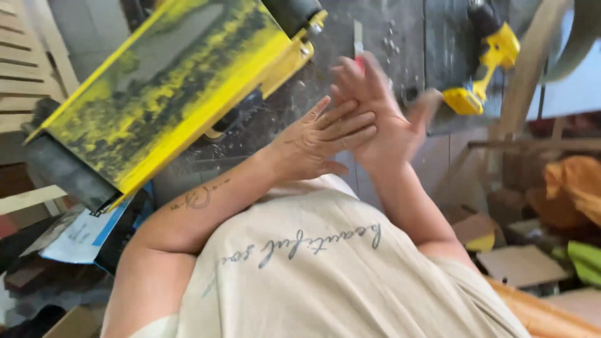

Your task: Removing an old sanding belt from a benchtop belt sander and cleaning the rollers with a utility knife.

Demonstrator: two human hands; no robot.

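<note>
My left hand and my right hand meet in front of my chest, above a dusty grey worktop. The left hand's fingers lie flat across the right hand, touching it. The right hand's fingers are spread and blurred. Neither hand holds anything. A tattoo shows on my left forearm. My beige shirt fills the lower part of the view. Just beyond the right fingertips a narrow tool with a red part is partly hidden.
A worn yellow and black machine juts in from the upper left. A yellow cordless drill lies on the worktop at the upper right. Wooden slats stand at left. Wood scraps and an orange cloth lie at right.
</note>
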